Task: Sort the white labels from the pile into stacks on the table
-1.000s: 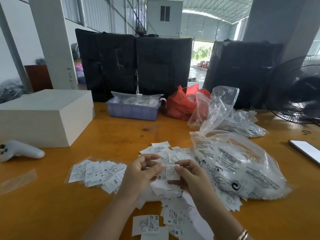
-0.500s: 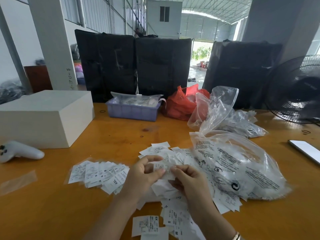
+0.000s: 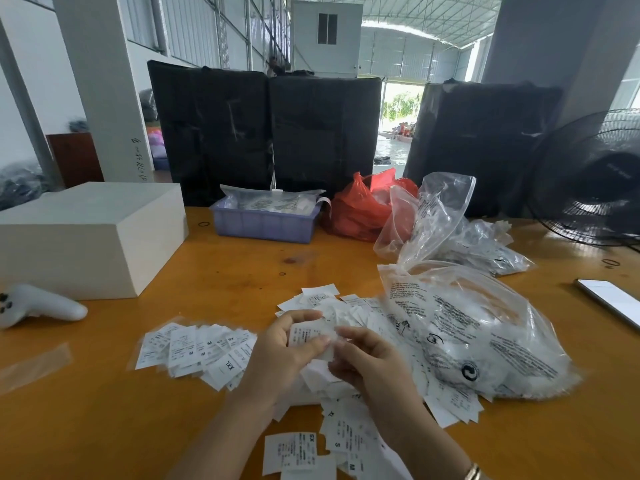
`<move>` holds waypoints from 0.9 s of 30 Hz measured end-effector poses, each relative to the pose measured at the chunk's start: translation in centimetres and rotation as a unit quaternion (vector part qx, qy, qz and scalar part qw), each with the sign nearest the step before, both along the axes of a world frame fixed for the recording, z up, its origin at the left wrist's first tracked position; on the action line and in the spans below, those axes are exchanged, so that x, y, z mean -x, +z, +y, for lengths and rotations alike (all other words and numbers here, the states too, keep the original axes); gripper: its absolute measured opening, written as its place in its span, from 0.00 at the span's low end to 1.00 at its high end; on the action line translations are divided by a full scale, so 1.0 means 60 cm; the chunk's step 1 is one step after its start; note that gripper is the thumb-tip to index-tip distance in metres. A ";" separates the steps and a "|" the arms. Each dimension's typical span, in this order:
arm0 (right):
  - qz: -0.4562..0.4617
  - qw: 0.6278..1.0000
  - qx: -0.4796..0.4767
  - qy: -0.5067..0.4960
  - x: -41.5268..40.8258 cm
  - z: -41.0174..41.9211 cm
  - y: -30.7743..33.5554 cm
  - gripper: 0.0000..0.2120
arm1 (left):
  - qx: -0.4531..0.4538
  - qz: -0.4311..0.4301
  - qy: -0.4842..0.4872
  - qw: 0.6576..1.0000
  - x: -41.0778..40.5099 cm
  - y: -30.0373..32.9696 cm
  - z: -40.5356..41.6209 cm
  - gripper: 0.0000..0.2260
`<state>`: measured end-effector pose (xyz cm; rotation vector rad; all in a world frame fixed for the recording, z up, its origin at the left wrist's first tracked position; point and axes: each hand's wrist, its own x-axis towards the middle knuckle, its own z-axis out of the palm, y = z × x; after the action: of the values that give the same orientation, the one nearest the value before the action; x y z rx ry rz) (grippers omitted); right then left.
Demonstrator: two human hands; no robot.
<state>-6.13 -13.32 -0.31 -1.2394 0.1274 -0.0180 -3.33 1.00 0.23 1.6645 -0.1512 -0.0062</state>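
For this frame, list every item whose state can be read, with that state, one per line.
Left hand: pinching a white printed label.
Right hand: fingers curled on the same label.
Loose pile of white labels: unsorted, under the hands.
Fanned row of white size labels: laid out flat, overlapping.
Large clear printed plastic bag: full, lying on its side.
Purple plastic tray: holds clear packets.
Red plastic bag: crumpled, open-topped.
White smartphone: face up, screen lit.

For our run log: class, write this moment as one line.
left hand: holds label | right hand: pinches label | pile: unsorted
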 end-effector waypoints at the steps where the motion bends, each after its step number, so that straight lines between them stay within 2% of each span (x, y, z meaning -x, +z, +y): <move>1: -0.004 1.000 0.011 0.002 0.000 0.001 0.000 0.07 | -0.007 -0.001 -0.002 1.000 0.000 0.000 0.000 0.13; 14: -0.020 0.993 0.109 -0.033 0.000 0.005 -0.001 0.02 | -0.043 0.001 -0.004 0.999 -0.003 0.001 -0.002 0.14; 16: -0.025 0.990 0.134 -0.033 0.003 0.006 0.000 0.02 | -0.072 -0.004 0.000 0.997 -0.003 0.001 -0.002 0.14; 18: -0.032 0.982 0.180 -0.040 0.004 0.004 0.006 0.02 | -0.142 -0.034 0.014 0.989 -0.004 0.004 0.008 0.15; 20: -0.043 0.971 0.231 -0.051 0.007 -0.005 0.022 0.03 | -0.247 -0.055 0.043 0.967 -0.011 0.013 0.033 0.18; 23: -0.067 0.962 0.256 -0.063 0.030 -0.040 0.056 0.04 | -0.387 -0.036 0.117 0.914 -0.018 0.032 0.097 0.23; 25: -0.081 0.966 0.242 -0.047 0.067 -0.067 0.076 0.05 | -0.469 -0.023 0.149 0.870 -0.018 0.030 0.137 0.23; 27: -0.087 0.969 0.227 -0.031 0.120 -0.091 0.082 0.05 | -0.513 0.006 0.148 0.845 -0.015 0.020 0.158 0.25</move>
<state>-13.31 -18.80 4.60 -1.6844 0.0067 -0.2205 -2.44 10.48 1.42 2.7529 0.1631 0.1634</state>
